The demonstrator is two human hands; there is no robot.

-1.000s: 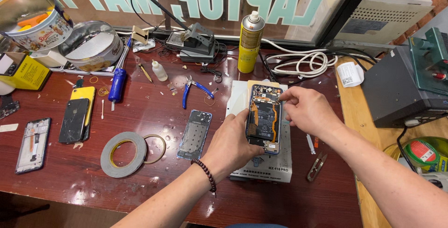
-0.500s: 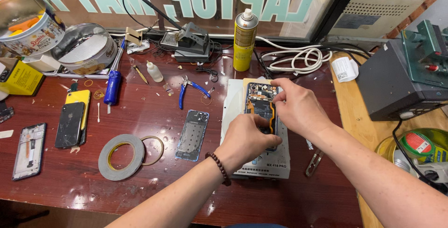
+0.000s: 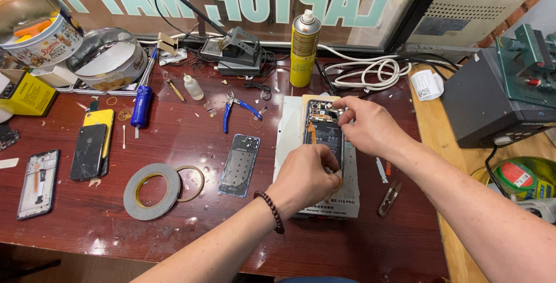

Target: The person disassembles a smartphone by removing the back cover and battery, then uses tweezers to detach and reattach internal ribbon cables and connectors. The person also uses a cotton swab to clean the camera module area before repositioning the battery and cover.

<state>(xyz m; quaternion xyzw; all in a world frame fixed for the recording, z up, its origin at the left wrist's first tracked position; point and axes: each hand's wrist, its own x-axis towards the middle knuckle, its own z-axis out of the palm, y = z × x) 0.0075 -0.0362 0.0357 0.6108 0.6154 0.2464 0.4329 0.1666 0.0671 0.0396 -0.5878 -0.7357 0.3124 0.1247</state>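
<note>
Step in hand, likely: working inside opened phone [image 3: 323, 135] on white pad [image 3: 289, 138]. Left hand [image 3: 306, 177] pinches phone's lower end; right hand [image 3: 370, 127] pinches upper corner. Next move needs steady, light grip.

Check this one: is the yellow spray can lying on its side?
No, the yellow spray can stands upright at the back of the table.

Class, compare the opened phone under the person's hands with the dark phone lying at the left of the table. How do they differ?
The opened phone has its back off, showing circuit boards; the dark phone is closed, glossy and black. The opened phone lies on a white pad, with the left hand and right hand touching it; the dark phone rests untouched on a yellow phone. Both lie flat and roughly upright in view.
</note>
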